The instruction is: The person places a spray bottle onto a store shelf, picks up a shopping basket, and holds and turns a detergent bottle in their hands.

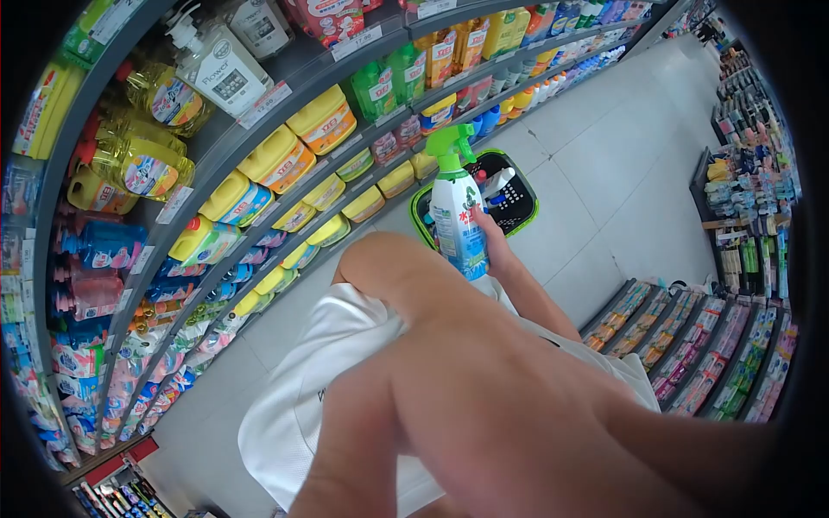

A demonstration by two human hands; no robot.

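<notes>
My right hand [495,244] is closed around the body of a spray bottle [458,211]. The bottle is white and blue with a green trigger head and red lettering on its label, and it stands nearly upright in the grip. Behind it on the floor sits a black shopping basket [522,226] with a bright green rim. A white bottle [500,181] lies in the basket, along with something red and blue that is partly covered. Bare limbs and white clothing fill the lower middle of the view. My left hand does not show.
Curved-looking shelves [216,138] on the left carry pump bottles, yellow jugs [320,119], green bottles [374,90] and bagged goods. Grey floor tiles [604,173] run along the aisle. Another rack [691,345] with small colourful packs stands at the lower right, and hanging goods line the right edge.
</notes>
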